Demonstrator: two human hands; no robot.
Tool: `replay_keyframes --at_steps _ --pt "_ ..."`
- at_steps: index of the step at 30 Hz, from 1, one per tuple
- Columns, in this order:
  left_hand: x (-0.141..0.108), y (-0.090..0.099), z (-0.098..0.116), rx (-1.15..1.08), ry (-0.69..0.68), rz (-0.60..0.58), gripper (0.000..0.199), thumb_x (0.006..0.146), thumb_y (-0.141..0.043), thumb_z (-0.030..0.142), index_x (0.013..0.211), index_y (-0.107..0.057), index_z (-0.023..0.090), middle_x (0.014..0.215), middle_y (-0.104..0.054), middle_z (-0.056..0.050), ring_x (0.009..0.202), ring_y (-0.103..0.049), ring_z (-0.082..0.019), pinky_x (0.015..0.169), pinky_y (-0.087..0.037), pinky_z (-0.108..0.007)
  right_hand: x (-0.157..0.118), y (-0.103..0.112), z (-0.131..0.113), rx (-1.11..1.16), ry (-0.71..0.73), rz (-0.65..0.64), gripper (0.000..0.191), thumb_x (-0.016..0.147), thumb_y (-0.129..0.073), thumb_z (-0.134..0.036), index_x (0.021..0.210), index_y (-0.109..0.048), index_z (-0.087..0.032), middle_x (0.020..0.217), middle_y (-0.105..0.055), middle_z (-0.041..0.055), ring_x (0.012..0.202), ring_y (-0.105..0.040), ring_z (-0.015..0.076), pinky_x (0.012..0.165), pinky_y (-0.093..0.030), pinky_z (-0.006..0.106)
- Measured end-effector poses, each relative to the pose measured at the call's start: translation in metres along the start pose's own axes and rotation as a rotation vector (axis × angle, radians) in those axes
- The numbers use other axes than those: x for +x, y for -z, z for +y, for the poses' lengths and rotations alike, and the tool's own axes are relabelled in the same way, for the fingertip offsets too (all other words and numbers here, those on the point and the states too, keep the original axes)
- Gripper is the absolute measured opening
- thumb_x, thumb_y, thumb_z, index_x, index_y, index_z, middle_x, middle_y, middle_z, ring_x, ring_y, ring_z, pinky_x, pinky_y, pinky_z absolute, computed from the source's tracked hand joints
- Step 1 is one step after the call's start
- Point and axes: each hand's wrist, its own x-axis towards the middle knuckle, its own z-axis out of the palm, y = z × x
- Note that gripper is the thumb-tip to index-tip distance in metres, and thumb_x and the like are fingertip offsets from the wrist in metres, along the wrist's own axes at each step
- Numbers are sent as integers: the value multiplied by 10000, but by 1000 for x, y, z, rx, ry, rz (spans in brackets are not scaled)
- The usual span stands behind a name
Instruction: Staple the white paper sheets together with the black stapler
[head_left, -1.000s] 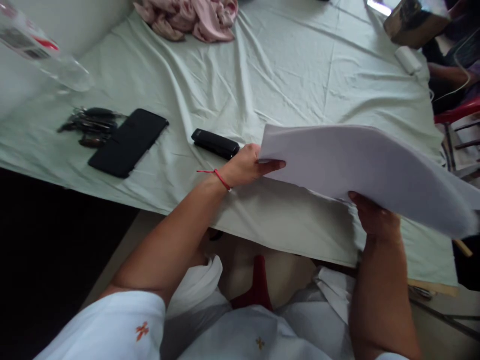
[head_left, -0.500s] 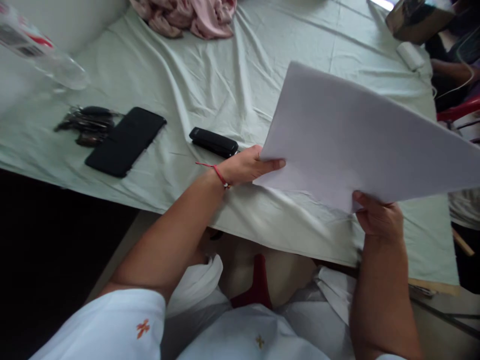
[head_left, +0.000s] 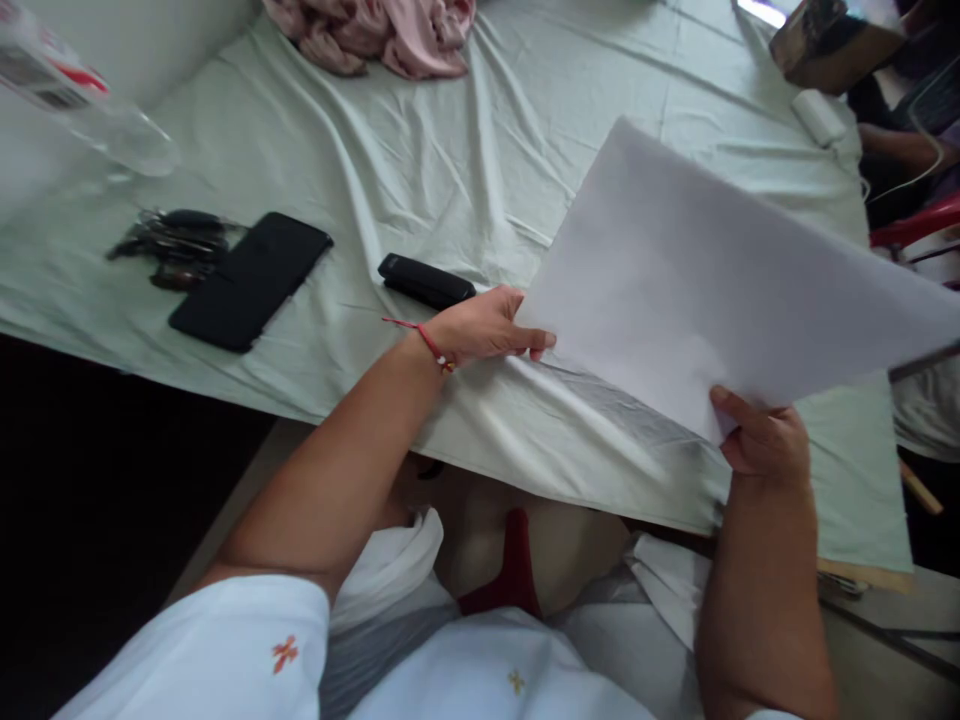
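Observation:
Large white paper is held tilted above the cloth-covered table. My left hand, with a red string bracelet at the wrist, pinches the paper's left corner between thumb and fingers. At the paper's near edge my right hand grips it, thumb on top and the other fingers partly hidden beneath. A black stapler lies just beyond my left hand, close to its knuckles. Whether the paper is one sheet or more, I cannot tell.
On the pale green tablecloth a black phone rests beside keys. A plastic bottle is at the upper left, pink cloth at the back. At the upper right are a box, a white object and part of another person.
The paper's left corner and far edge have shifted right and its tilt has changed. My left hand has moved slightly left, and my right hand slightly down.

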Motion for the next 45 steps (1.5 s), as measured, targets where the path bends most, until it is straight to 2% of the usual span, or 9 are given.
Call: replay_keyframes --at_steps 3,5,9,14,21,29,34,38,45 --pt "1 -4 1 10 -69 47 393 754 -858 535 723 -697 178 663 -639 -21 624 -581 -138 614 -488 -281 -1 -7 -2 4 -79 35 532 439 -989 -222 913 -748 -246 936 -778 -1 908 -729 196 806 -652 318" --pt "2 -9 2 -9 -165 125 457 722 -893 535 954 -737 173 845 -711 -48 862 -689 -215 783 -553 -321 0 -10 -2 3 -111 46 484 436 -978 -234 856 -736 -243 894 -772 15 875 -735 216 757 -662 333" --pt "3 -15 4 6 -317 288 923 702 -914 569 1476 -538 235 1354 -645 -114 1342 -580 -344 1020 -534 -408 -1 -14 -4 -1 -154 17 465 431 -971 -261 824 -725 -222 780 -730 39 756 -712 232 597 -634 343" --pt "-1 -13 -1 9 -350 209 1063 713 -930 493 1616 -395 326 1624 -447 -105 1268 -606 -299 948 -565 -357 -6 -22 -11 2 -243 25 553 353 -980 -259 842 -731 -192 742 -726 3 525 -596 130 358 -444 223" --pt "-6 -11 3 91 -272 264 666 708 -932 509 1289 -724 258 1243 -725 -74 790 -624 -153 647 -490 -269 -7 -24 -13 -1 -281 -5 649 354 -975 -237 962 -749 -216 708 -715 -23 459 -552 107 301 -360 191" --pt "-3 -10 0 74 -287 270 498 800 -867 528 1160 -752 204 778 -645 -1 607 -503 -104 549 -394 -253 -3 -17 -3 40 -241 -17 632 408 -973 -210 1002 -756 -227 776 -749 17 626 -689 208 470 -587 306" --pt "4 -6 -9 23 -368 331 380 874 -788 427 1188 -709 227 867 -651 -4 636 -543 -100 561 -486 -231 -3 -16 3 117 -121 -7 570 464 -960 -151 986 -739 -216 924 -784 6 836 -747 189 682 -655 265" --pt "9 -5 -15 -12 -355 391 463 914 -712 320 1363 -602 291 740 -567 45 573 -522 -95 577 -545 -237 -3 -23 4 142 -13 74 543 496 -956 -164 991 -741 -217 1008 -783 8 996 -734 172 852 -644 265" --pt "8 -10 -15 98 -301 458 570 878 -665 184 1425 -540 286 735 -612 55 558 -563 -103 614 -577 -264 -7 -37 -6 113 -44 247 445 475 -924 -248 863 -711 -205 857 -758 -5 675 -663 153 477 -517 243"
